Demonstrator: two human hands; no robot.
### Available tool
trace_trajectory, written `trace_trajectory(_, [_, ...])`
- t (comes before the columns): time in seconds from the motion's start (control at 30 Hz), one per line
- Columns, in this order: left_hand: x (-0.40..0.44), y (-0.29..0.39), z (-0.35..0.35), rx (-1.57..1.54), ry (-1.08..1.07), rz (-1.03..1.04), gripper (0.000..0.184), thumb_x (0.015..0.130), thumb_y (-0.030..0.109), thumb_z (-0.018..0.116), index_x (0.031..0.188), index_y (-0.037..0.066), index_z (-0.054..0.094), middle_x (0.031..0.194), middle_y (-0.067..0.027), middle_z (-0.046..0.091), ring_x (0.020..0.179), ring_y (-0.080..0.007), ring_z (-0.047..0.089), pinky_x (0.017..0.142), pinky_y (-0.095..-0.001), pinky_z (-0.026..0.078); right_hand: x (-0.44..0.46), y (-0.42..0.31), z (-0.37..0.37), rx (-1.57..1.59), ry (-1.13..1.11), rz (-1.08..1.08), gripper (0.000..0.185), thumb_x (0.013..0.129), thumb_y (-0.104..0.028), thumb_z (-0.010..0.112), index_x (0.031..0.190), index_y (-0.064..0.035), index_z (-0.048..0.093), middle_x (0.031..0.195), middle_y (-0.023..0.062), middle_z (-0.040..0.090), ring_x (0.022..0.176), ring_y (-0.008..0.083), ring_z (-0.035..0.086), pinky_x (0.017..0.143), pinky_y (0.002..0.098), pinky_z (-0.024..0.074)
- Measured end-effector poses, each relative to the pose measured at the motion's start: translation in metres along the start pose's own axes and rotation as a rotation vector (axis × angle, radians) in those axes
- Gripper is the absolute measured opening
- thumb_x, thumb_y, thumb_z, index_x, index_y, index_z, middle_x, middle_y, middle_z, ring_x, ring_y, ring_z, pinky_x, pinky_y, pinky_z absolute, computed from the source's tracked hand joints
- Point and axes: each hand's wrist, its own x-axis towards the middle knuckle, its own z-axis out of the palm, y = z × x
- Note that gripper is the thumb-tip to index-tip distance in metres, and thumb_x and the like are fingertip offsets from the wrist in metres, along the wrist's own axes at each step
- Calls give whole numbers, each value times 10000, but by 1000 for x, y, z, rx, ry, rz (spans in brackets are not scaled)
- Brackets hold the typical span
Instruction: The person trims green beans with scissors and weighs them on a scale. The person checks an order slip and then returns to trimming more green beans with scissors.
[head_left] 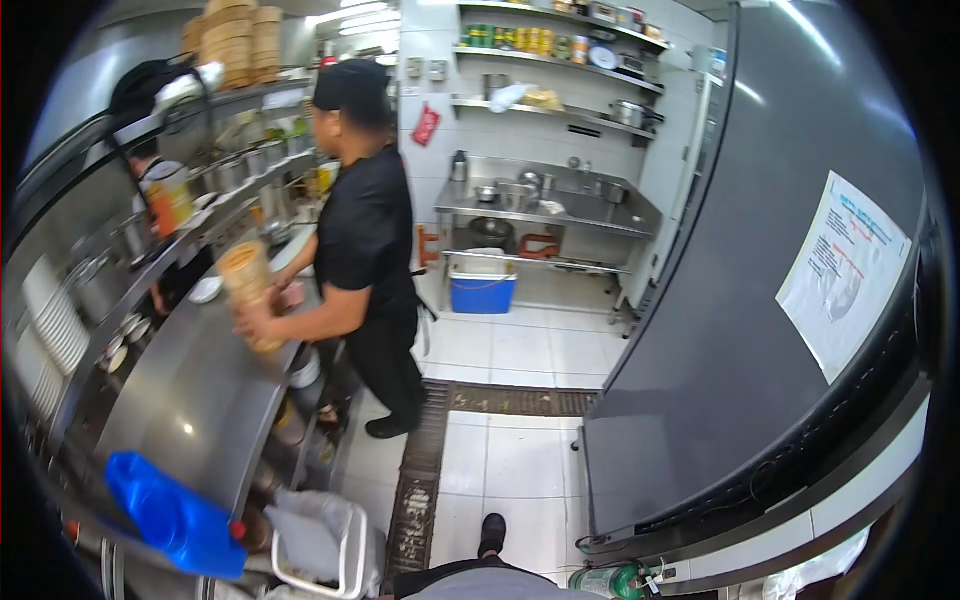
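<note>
Neither of my hands shows in the head view. Only my own black shoe (491, 533) and some grey clothing (490, 582) appear at the bottom edge. To the left, a person in black (365, 230) stands at the steel counter (195, 375), holding a tall, tan, round object, blurred, that looks like a bamboo steamer (245, 275). Lower left, a blue plastic jug (175, 515) with a red cap lies tilted near the counter's end. Beside it stands a white bin (352, 550) with a plastic liner.
A large grey cabinet (740, 290) with a posted paper sheet rises on the right. A drain grate (425, 480) crosses the white tiled floor. At the back are a steel sink table (550, 210), a blue cooler (482, 292) and loaded shelves. A green cylinder (605, 580) lies lower right.
</note>
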Motion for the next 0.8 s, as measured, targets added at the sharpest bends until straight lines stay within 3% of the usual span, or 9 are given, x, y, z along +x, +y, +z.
trace_trajectory(0.2, [92, 183, 29, 174, -110, 152, 335, 859, 298, 576, 1106, 85, 651, 1109, -121, 636, 987, -235, 605, 804, -466, 487, 103, -81, -158, 261, 25, -224, 364, 865, -293, 634, 1121, -35, 628, 816, 97, 670, 717, 150, 593, 654, 332, 482])
trace_trajectory(0.3, [127, 282, 48, 312, -189, 249, 340, 862, 303, 572, 1105, 79, 652, 1107, -131, 636, 988, -241, 606, 804, -466, 487, -146, -358, -318, 453, 276, -1176, 665, 943, -256, 568, 1490, -98, 224, 1125, 89, 614, 864, 151, 572, 821, 316, 488])
trace_trajectory(0.4, [162, 394, 78, 499, -303, 391, 346, 864, 308, 569, 1103, 73, 652, 1106, -140, 637, 988, -247, 608, 804, -466, 487, -302, -473, -397, 477, 69, -1666, 772, 924, -192, 603, 1515, -159, 108, 912, 50, 624, 773, 125, 579, 719, 283, 490])
trace_trajectory(0.47, [195, 468, 114, 678, -410, 501, 350, 866, 312, 566, 1102, 69, 652, 1104, -147, 637, 989, -251, 609, 803, -466, 487, -342, -506, -420, 437, 39, -1748, 749, 904, -175, 631, 1486, -109, 165, 836, 43, 627, 666, 116, 575, 631, 268, 488])
trace_trajectory(0.5, [198, 508, 134, 770, -458, 553, 352, 867, 313, 565, 1101, 66, 652, 1104, -150, 637, 989, -253, 609, 803, -466, 487, -345, -509, -420, 503, 66, -1753, 712, 868, -192, 678, 1432, -74, 259, 804, 45, 628, 640, 116, 578, 596, 265, 477])
trace_trajectory(0.57, [209, 574, 181, 973, -560, 653, 356, 868, 317, 562, 1100, 62, 652, 1103, -156, 637, 989, -257, 610, 803, -466, 487, -317, -493, -407, 255, 679, -1664, 564, 765, -230, 767, 1216, -48, 479, 759, 54, 628, 686, 136, 608, 616, 308, 477])
trace_trajectory(0.6, [212, 598, 210, 1072, -611, 697, 358, 869, 318, 561, 1100, 60, 652, 1102, -159, 637, 989, -259, 611, 803, -466, 487, -294, -463, -395, 181, 739, -1541, 541, 748, -241, 776, 1182, -54, 514, 781, 71, 635, 715, 175, 619, 643, 342, 482])
trace_trajectory(0.7, [207, 637, 300, 1331, -758, 807, 364, 872, 323, 557, 1098, 54, 652, 1100, -169, 638, 990, -265, 612, 802, -466, 487, -175, -341, -314, 323, 1027, -1009, 519, 728, -286, 756, 1170, -84, 575, 793, 101, 638, 754, 265, 627, 688, 378, 491])
trace_trajectory(0.8, [169, 644, 392, 1538, -896, 929, 371, 874, 328, 554, 1096, 48, 653, 1098, -179, 638, 990, -271, 614, 802, -466, 487, -91, -204, -147, 596, 1222, -145, 511, 765, -282, 678, 1201, -34, 582, 1036, 216, 618, 944, 360, 610, 843, 429, 482])
